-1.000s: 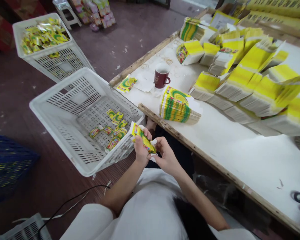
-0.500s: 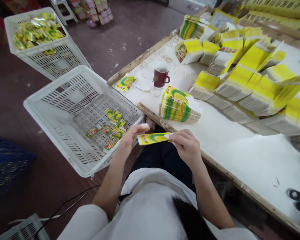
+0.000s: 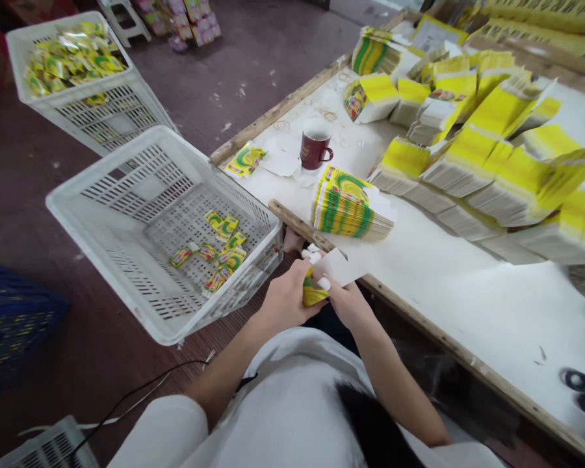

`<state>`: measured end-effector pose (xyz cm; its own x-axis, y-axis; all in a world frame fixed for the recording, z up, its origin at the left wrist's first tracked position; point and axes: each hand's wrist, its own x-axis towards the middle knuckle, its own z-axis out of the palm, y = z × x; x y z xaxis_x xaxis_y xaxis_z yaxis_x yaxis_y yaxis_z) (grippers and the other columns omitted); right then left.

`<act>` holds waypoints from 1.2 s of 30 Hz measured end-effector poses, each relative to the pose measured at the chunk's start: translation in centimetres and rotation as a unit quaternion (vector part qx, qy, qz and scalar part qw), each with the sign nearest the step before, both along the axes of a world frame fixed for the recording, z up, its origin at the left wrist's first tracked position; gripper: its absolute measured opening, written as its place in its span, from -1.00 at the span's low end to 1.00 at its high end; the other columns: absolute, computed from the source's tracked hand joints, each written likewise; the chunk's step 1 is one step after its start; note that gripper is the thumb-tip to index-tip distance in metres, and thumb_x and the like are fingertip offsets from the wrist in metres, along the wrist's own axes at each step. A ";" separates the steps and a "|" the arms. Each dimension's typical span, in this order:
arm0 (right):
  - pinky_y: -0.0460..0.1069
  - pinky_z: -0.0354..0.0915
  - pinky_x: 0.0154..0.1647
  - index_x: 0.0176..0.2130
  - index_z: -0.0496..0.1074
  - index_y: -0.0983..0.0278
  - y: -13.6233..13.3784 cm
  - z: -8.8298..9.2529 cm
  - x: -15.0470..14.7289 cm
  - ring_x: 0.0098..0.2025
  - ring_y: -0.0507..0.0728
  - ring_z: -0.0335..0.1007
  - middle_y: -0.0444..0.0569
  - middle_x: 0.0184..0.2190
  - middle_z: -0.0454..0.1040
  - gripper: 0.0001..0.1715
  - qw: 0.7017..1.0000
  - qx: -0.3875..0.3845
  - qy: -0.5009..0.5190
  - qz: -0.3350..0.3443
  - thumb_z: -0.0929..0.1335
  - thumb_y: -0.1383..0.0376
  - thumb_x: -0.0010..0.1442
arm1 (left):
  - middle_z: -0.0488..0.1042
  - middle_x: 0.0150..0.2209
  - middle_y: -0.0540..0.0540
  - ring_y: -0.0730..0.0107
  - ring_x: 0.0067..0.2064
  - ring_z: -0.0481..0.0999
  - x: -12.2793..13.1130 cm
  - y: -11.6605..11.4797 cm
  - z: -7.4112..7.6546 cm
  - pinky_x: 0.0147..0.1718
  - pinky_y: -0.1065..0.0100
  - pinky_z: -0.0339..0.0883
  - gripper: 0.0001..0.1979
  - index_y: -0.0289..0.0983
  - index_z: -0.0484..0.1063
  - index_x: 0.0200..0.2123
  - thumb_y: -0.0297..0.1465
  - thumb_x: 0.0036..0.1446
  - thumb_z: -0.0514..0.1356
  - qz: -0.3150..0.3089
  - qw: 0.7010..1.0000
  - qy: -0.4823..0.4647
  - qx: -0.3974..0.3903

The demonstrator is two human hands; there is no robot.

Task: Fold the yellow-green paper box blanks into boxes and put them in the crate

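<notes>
My left hand and my right hand are together just below the table's wooden edge, both closed on one yellow-green printed packet that shows its white inner side at the top. To the left stands a white slotted basket with several small folded packets on its bottom. On the table just above my hands lies a fanned stack of flat packets.
A dark red mug and rubber bands sit on the white table. Large piles of yellow packets fill the right. A second white basket full of folded packets stands far left. Scissors lie at the right edge.
Half a second ago the packet was held stretched flat between my hands; now both hands have come together on it, and it is bent with its white side up.
</notes>
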<state>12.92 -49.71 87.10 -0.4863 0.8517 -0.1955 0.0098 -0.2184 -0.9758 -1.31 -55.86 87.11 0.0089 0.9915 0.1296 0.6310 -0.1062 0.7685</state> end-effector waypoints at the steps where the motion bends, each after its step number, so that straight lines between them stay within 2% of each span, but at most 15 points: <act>1: 0.24 0.33 0.24 0.24 0.34 0.20 0.1 0.1 0.0 0.15 0.30 0.45 0.10 0.16 0.48 -0.29 0.998 -0.041 0.026 0.027 0.40 -0.04 0.22 | 0.43 0.09 -0.22 0.02 0.04 0.56 0.0 -0.1 -0.1 -0.10 0.14 0.47 -0.20 -0.15 0.03 0.23 -0.32 0.01 0.39 -0.008 1.000 0.008 0.023; 2: 0.24 0.33 0.25 0.24 0.36 0.19 0.2 0.2 -0.1 0.15 0.30 0.46 0.09 0.16 0.48 -0.28 0.997 -0.058 0.042 0.039 0.41 -0.05 0.20 | 0.42 0.07 -0.21 0.03 0.03 0.56 0.0 -0.1 -0.2 -0.11 0.16 0.48 -0.25 -0.15 0.06 0.20 -0.33 0.02 0.37 -0.013 0.999 0.015 0.043; 4: 0.23 0.32 0.26 0.23 0.37 0.19 0.3 0.4 -0.1 0.16 0.30 0.45 0.08 0.16 0.49 -0.28 0.998 -0.032 0.044 0.034 0.41 -0.06 0.19 | 0.42 0.01 -0.17 0.09 -0.02 0.57 -0.1 -0.1 -0.3 -0.17 0.20 0.48 -0.39 -0.14 0.12 0.11 -0.35 0.04 0.33 -0.014 0.998 0.030 0.062; 6: 0.22 0.30 0.27 0.26 0.35 0.19 0.1 0.5 0.0 0.20 0.30 0.42 0.08 0.18 0.48 -0.29 0.998 0.050 0.026 0.024 0.39 -0.04 0.22 | 0.42 -0.07 -0.10 0.16 -0.12 0.59 -0.4 -0.1 -0.4 -0.25 0.25 0.46 -0.45 -0.13 0.14 0.06 -0.39 0.04 0.30 -0.017 0.998 0.034 0.049; 8: 0.20 0.27 0.31 0.32 0.28 0.18 -0.3 0.5 0.1 0.27 0.29 0.35 0.08 0.25 0.40 -0.29 0.987 0.155 -0.010 0.041 0.37 0.06 0.26 | 0.43 -0.12 -0.08 0.19 -0.19 0.59 -0.5 0.1 -0.5 -0.31 0.28 0.45 -0.40 -0.13 0.10 0.09 -0.43 0.01 0.27 -0.027 0.999 0.022 0.028; 10: 0.17 0.23 0.35 0.37 0.21 0.15 -0.9 0.3 0.3 0.34 0.25 0.25 0.06 0.33 0.30 -0.30 0.963 0.256 -0.056 0.061 0.35 0.22 0.29 | 0.43 -0.11 -0.12 0.17 -0.16 0.58 -0.5 0.4 -0.7 -0.27 0.23 0.48 -0.37 -0.17 0.06 0.13 -0.46 0.01 0.24 -0.038 0.998 0.006 0.047; 11: 0.15 0.23 0.36 0.37 0.21 0.13 -1.0 0.2 0.4 0.36 0.23 0.22 0.04 0.35 0.27 -0.31 0.950 0.296 -0.077 0.058 0.32 0.30 0.30 | 0.42 -0.06 -0.18 0.13 -0.08 0.57 -0.5 0.6 -0.8 -0.19 0.18 0.49 -0.36 -0.19 0.05 0.14 -0.46 0.01 0.24 -0.035 0.997 0.003 0.075; 13: 0.13 0.25 0.35 0.33 0.29 0.10 -1.0 -0.3 0.5 0.35 0.19 0.25 0.00 0.33 0.31 -0.37 0.930 0.353 -0.102 0.012 0.26 0.40 0.32 | 0.34 0.10 -0.32 -0.02 0.16 0.43 -0.4 0.9 -0.8 0.05 0.00 0.41 -0.30 -0.23 0.06 0.17 -0.42 -0.01 0.30 0.018 0.991 0.005 0.132; 15: 0.13 0.27 0.34 0.29 0.33 0.08 -0.5 -0.8 0.7 0.33 0.17 0.29 -0.01 0.30 0.36 -0.40 0.916 0.378 -0.114 -0.071 0.22 0.43 0.34 | 0.30 0.16 -0.37 -0.14 0.26 0.33 -0.3 1.1 -0.8 0.16 -0.13 0.29 -0.18 -0.25 0.08 0.17 -0.31 -0.11 0.42 0.117 0.985 -0.005 0.125; 17: 0.15 0.26 0.34 0.33 0.28 0.07 0.1 -1.3 0.9 0.34 0.17 0.28 0.00 0.30 0.35 -0.37 0.902 0.389 -0.126 -0.140 0.22 0.44 0.35 | 0.42 0.06 -0.27 -0.07 0.11 0.48 -0.5 1.2 -0.6 0.08 -0.08 0.38 -0.16 -0.24 0.17 0.12 -0.23 -0.19 0.49 0.187 0.978 -0.081 0.036; 19: 0.18 0.25 0.35 0.38 0.18 0.07 0.6 -1.7 1.1 0.37 0.18 0.21 0.02 0.34 0.29 -0.32 0.889 0.407 -0.140 -0.155 0.22 0.44 0.35 | 0.53 -0.13 -0.11 0.14 -0.12 0.60 -0.7 1.2 -0.3 -0.09 0.10 0.49 -0.29 -0.21 0.25 0.05 -0.21 -0.14 0.47 0.196 0.953 -0.226 -0.051; 21: 0.17 0.28 0.32 0.39 0.15 0.06 0.8 -1.8 1.3 0.39 0.22 0.18 0.04 0.38 0.21 -0.30 0.878 0.436 -0.159 -0.119 0.23 0.43 0.34 | 0.57 -0.24 -0.02 0.29 -0.25 0.61 -1.0 1.3 0.0 -0.21 0.25 0.52 -0.42 -0.21 0.30 -0.01 -0.22 -0.07 0.44 0.198 0.906 -0.366 -0.079; 24: 0.15 0.39 0.21 0.32 0.29 0.07 1.1 -1.8 1.6 0.33 0.28 0.28 0.08 0.42 0.12 -0.39 0.864 0.465 -0.186 -0.046 0.29 0.37 0.32 | 0.59 -0.33 0.02 0.37 -0.34 0.61 -1.5 1.6 0.6 -0.29 0.33 0.54 -0.48 -0.22 0.34 -0.09 -0.24 -0.08 0.45 0.231 0.851 -0.468 -0.061; 29: 0.18 0.42 0.15 0.16 0.46 0.12 2.1 -1.9 2.3 0.27 0.31 0.35 0.15 0.40 0.14 -0.56 0.856 0.473 -0.203 0.053 0.35 0.28 0.30 | 0.56 -0.43 0.05 0.40 -0.49 0.57 -1.9 2.0 1.2 -0.40 0.34 0.54 -0.48 -0.24 0.40 -0.12 -0.26 -0.13 0.49 0.240 0.829 -0.499 -0.075; 36: 0.16 0.43 0.12 0.09 0.51 0.16 2.5 -1.8 3.2 0.24 0.28 0.39 0.19 0.33 0.25 -0.63 0.862 0.456 -0.206 0.081 0.30 0.33 0.33 | 0.55 -0.48 0.07 0.44 -0.52 0.55 -1.4 2.1 0.7 -0.50 0.40 0.49 -0.50 -0.26 0.41 -0.20 -0.26 -0.19 0.51 0.273 0.807 -0.520 -0.060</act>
